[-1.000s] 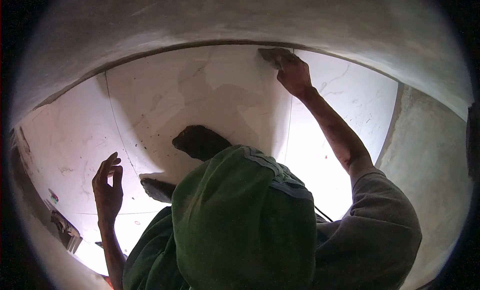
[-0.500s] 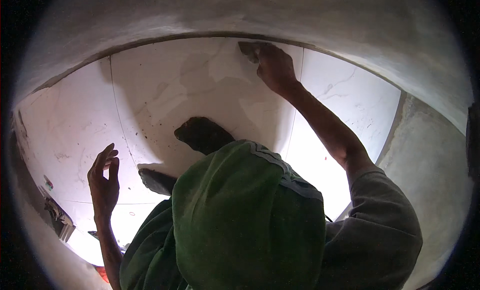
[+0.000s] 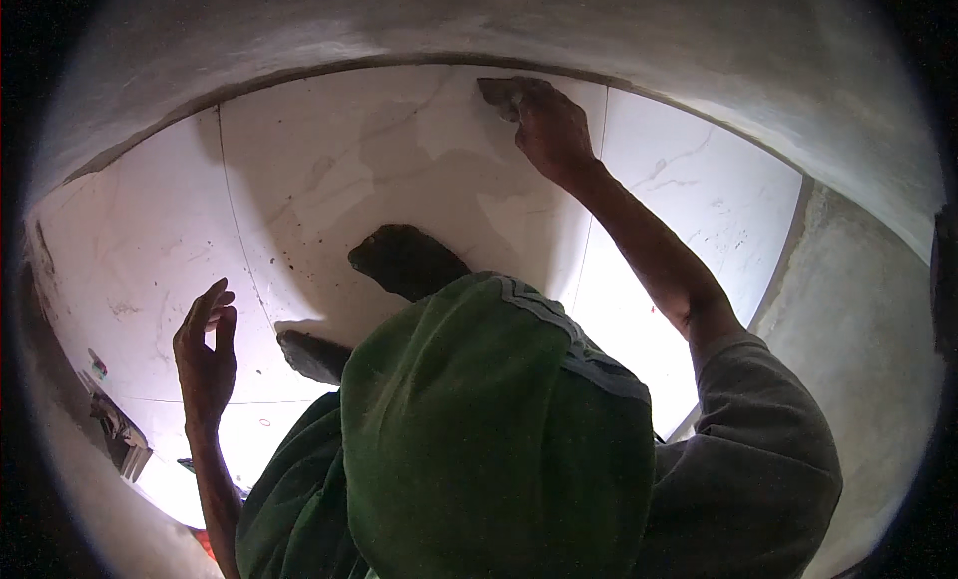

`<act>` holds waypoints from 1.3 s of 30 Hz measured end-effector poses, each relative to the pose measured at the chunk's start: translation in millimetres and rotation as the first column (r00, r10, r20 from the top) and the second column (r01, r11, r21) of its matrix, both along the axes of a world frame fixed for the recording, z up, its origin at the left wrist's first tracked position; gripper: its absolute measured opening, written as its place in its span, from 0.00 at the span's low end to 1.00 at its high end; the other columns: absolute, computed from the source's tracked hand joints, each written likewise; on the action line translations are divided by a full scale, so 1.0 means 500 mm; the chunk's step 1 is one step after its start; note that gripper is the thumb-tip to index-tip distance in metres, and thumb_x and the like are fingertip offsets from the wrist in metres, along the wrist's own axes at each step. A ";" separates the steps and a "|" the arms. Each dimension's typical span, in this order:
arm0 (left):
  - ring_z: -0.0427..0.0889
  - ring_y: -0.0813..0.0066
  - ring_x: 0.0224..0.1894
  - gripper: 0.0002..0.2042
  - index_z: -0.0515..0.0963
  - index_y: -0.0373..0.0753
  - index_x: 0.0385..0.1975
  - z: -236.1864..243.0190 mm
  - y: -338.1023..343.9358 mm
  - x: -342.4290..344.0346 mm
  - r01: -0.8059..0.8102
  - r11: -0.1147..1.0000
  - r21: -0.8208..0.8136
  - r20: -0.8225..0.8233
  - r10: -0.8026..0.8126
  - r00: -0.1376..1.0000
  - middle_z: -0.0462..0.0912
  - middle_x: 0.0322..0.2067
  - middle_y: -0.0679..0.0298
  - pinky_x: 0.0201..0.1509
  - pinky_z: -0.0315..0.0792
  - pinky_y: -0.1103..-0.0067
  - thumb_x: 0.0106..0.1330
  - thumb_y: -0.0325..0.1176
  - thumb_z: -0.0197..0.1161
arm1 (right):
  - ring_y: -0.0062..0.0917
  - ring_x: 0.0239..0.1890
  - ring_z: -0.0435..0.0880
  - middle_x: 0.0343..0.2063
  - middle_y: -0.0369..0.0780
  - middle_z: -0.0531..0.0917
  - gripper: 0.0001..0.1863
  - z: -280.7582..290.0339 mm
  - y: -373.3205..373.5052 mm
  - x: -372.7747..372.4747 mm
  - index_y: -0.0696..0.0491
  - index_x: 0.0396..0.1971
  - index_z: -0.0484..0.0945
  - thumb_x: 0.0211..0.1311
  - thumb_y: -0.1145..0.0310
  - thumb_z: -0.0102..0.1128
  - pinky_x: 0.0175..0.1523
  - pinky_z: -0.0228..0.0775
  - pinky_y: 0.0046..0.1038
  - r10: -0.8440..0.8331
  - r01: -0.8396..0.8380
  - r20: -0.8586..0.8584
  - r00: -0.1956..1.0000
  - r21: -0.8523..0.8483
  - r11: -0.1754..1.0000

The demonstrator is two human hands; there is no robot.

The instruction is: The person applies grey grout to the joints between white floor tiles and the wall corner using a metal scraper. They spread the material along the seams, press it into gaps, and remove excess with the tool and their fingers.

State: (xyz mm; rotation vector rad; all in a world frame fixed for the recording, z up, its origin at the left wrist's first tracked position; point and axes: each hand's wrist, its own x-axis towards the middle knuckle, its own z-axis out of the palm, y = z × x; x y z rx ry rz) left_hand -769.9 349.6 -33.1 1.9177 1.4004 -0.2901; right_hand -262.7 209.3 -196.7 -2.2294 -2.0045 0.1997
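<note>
Far off at the upper middle, my right hand (image 3: pixel 554 130) is closed around a small scraper (image 3: pixel 498 93) with a dark, flat blade. The blade lies at the far edge of a pale marbled floor tile (image 3: pixel 299 170), close to the foot of the wall; its handle is mostly hidden in my fingers. On the left, my left hand (image 3: pixel 207 350) hangs in the air with nothing in it. Its fingers are slightly bent and the thumb stands apart from them.
A grey plastered wall (image 3: pixel 479 25) curves along the far side, another (image 3: pixel 848 280) along the right. My dark feet (image 3: pixel 411 263) stand on the tiles, partly behind green cloth (image 3: pixel 489 429). Small dark crumbs dot the floor. Dark clutter (image 3: pixel 120 434) lies by the left wall.
The view has shifted slightly. My right hand stays at the wall's foot with the scraper, barely moved. My left hand hangs in nearly the same spot.
</note>
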 end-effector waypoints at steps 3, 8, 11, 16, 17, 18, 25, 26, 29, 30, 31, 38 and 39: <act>0.90 0.56 0.56 0.16 0.80 0.41 0.66 0.004 0.000 -0.001 0.027 1.000 -0.005 -0.007 -0.027 1.000 0.90 0.56 0.53 0.65 0.82 0.60 0.83 0.31 0.58 | 0.44 0.59 0.85 0.58 0.46 0.85 0.21 0.026 0.007 -0.001 0.56 0.51 0.83 0.53 0.79 0.66 0.63 0.81 0.44 -0.146 0.133 -0.057 0.988 -0.181 0.974; 0.90 0.55 0.57 0.16 0.81 0.40 0.66 -0.004 -0.005 -0.017 -0.014 1.000 0.004 0.000 0.014 1.000 0.90 0.56 0.52 0.66 0.82 0.59 0.83 0.31 0.58 | 0.40 0.64 0.84 0.58 0.42 0.87 0.32 0.058 -0.102 -0.005 0.40 0.63 0.84 0.58 0.81 0.62 0.67 0.82 0.41 -0.097 0.091 -0.114 0.989 -0.055 0.994; 0.89 0.55 0.57 0.16 0.81 0.39 0.65 -0.009 -0.007 -0.010 -0.030 0.995 -0.093 -0.032 0.028 0.999 0.89 0.56 0.51 0.66 0.81 0.60 0.83 0.32 0.58 | 0.41 0.60 0.86 0.58 0.42 0.87 0.29 0.033 -0.097 0.077 0.44 0.61 0.84 0.59 0.80 0.61 0.65 0.83 0.40 -0.207 0.210 -0.133 0.969 0.010 0.978; 0.90 0.56 0.57 0.15 0.82 0.38 0.64 -0.008 0.004 -0.003 0.038 0.998 -0.058 0.016 -0.037 0.999 0.90 0.55 0.51 0.65 0.82 0.61 0.83 0.30 0.57 | 0.42 0.58 0.88 0.55 0.46 0.88 0.27 0.062 -0.153 0.032 0.52 0.60 0.84 0.58 0.79 0.61 0.61 0.84 0.42 -0.133 0.134 0.034 0.991 -0.440 0.888; 0.90 0.56 0.56 0.15 0.82 0.37 0.64 -0.009 0.006 -0.007 0.032 0.999 -0.034 0.008 -0.032 0.999 0.90 0.54 0.51 0.65 0.82 0.61 0.83 0.30 0.57 | 0.45 0.54 0.89 0.51 0.49 0.90 0.20 0.044 -0.189 0.040 0.52 0.55 0.86 0.63 0.76 0.59 0.57 0.85 0.45 -0.049 0.019 -0.137 0.989 -0.215 0.976; 0.90 0.56 0.56 0.15 0.82 0.37 0.64 -0.010 0.007 -0.010 0.037 0.999 -0.034 -0.004 -0.037 0.999 0.90 0.54 0.51 0.65 0.82 0.62 0.83 0.30 0.58 | 0.43 0.49 0.90 0.47 0.46 0.90 0.19 0.031 -0.213 0.065 0.53 0.54 0.85 0.63 0.75 0.58 0.54 0.85 0.46 -0.214 0.194 -0.061 0.975 -0.233 0.953; 0.90 0.55 0.56 0.15 0.83 0.35 0.62 -0.014 -0.006 0.001 0.022 0.995 -0.092 0.035 -0.019 0.999 0.90 0.53 0.50 0.65 0.82 0.63 0.82 0.31 0.59 | 0.44 0.32 0.88 0.30 0.41 0.87 0.17 -0.020 -0.216 0.162 0.51 0.48 0.84 0.60 0.64 0.64 0.43 0.84 0.43 -0.636 0.644 0.184 0.749 0.023 0.765; 0.90 0.54 0.56 0.15 0.83 0.34 0.62 -0.014 -0.010 0.004 0.019 0.994 -0.105 0.043 -0.015 0.999 0.90 0.53 0.49 0.65 0.81 0.63 0.82 0.31 0.59 | 0.47 0.37 0.88 0.35 0.44 0.88 0.19 -0.061 -0.186 0.101 0.51 0.50 0.84 0.57 0.65 0.65 0.47 0.84 0.44 -0.629 0.665 0.241 0.739 -0.105 0.740; 0.89 0.61 0.57 0.15 0.83 0.35 0.62 -0.007 -0.011 0.020 0.026 0.992 -0.122 0.051 -0.019 0.999 0.90 0.54 0.52 0.66 0.80 0.65 0.81 0.32 0.62 | 0.52 0.45 0.88 0.40 0.53 0.88 0.23 0.027 -0.066 -0.219 0.60 0.57 0.81 0.63 0.67 0.63 0.53 0.81 0.52 -0.277 0.269 -0.008 0.961 -0.217 0.938; 0.89 0.60 0.58 0.15 0.83 0.36 0.63 0.002 -0.006 0.028 0.018 0.992 -0.121 0.033 -0.014 0.999 0.90 0.54 0.52 0.66 0.80 0.65 0.82 0.33 0.61 | 0.52 0.45 0.88 0.40 0.53 0.88 0.23 0.033 -0.044 -0.267 0.60 0.57 0.81 0.63 0.67 0.63 0.53 0.81 0.52 -0.240 0.228 -0.033 0.970 -0.203 0.952; 0.89 0.59 0.59 0.16 0.83 0.36 0.63 0.011 -0.005 0.031 0.006 0.992 -0.127 0.015 -0.004 1.000 0.90 0.55 0.52 0.66 0.80 0.64 0.82 0.33 0.61 | 0.53 0.44 0.88 0.37 0.53 0.87 0.21 0.040 -0.029 -0.309 0.61 0.54 0.82 0.64 0.66 0.63 0.53 0.81 0.52 -0.158 0.093 -0.252 0.955 -0.249 0.964; 0.89 0.59 0.59 0.15 0.82 0.37 0.63 0.073 -0.084 -0.059 -0.211 0.976 -0.056 0.005 0.212 0.977 0.90 0.55 0.52 0.67 0.81 0.62 0.82 0.33 0.61 | 0.21 0.24 0.85 0.26 0.39 0.87 0.10 0.006 0.190 -0.244 0.60 0.32 0.84 0.69 0.70 0.59 0.30 0.79 0.30 -0.159 0.078 -0.769 0.619 -0.141 0.987; 0.89 0.60 0.58 0.15 0.82 0.37 0.63 0.074 -0.105 -0.064 -0.233 0.969 -0.084 0.015 0.235 0.972 0.90 0.54 0.51 0.65 0.82 0.63 0.82 0.32 0.61 | 0.22 0.25 0.86 0.28 0.40 0.88 0.09 -0.018 0.206 -0.268 0.60 0.33 0.84 0.68 0.71 0.60 0.30 0.80 0.30 -0.080 -0.016 -0.768 0.636 -0.117 0.993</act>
